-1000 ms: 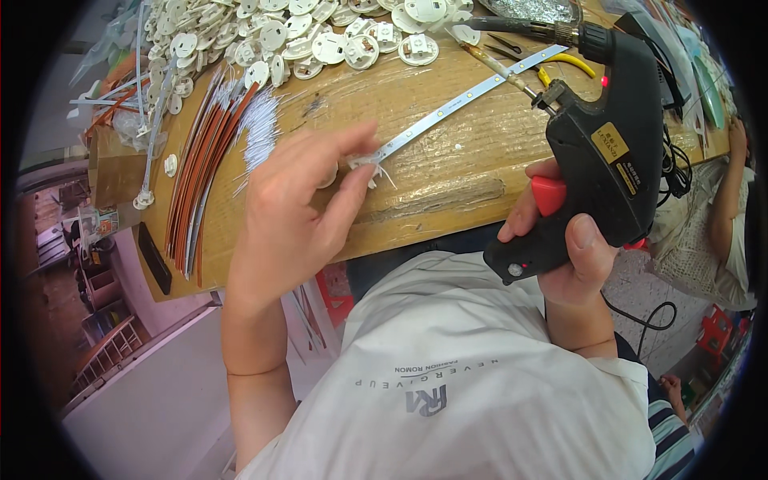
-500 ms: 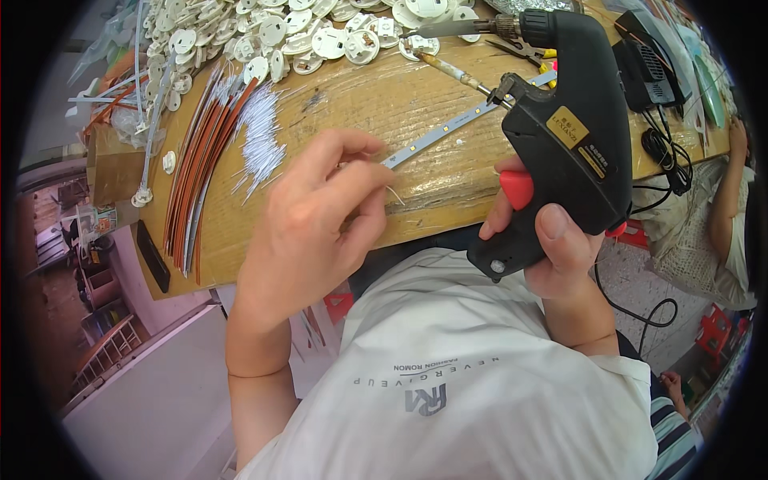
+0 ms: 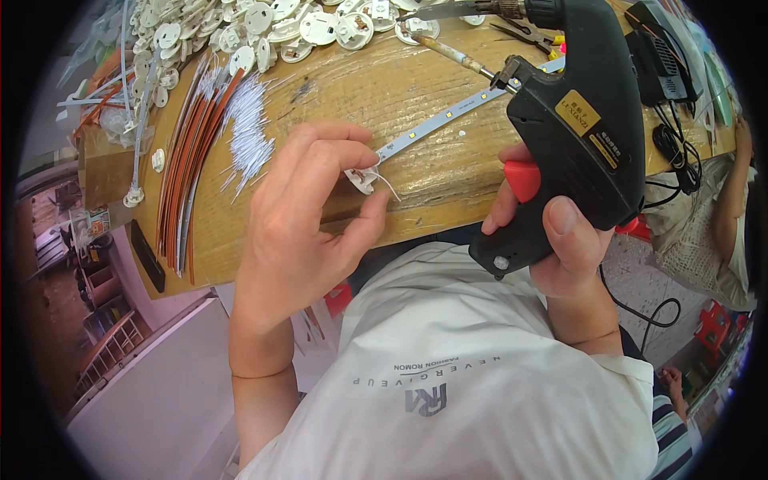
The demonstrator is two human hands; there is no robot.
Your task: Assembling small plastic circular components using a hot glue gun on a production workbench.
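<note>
Mid-frame, the left hand pinches a small white lamp base at the near end of the LED strip, fingers curled tight around it. The right hand grips the black glue gun, forefinger on the red trigger. I'd steady the base against the wooden bench and squeeze gently.

A worn wooden workbench is seen across the upper frame — its surface scuffed and stained. Below its left edge, a pale panel and a reddish floor with wooden racks are visible. At right, grey paving is evenly lit by daylight.
</note>
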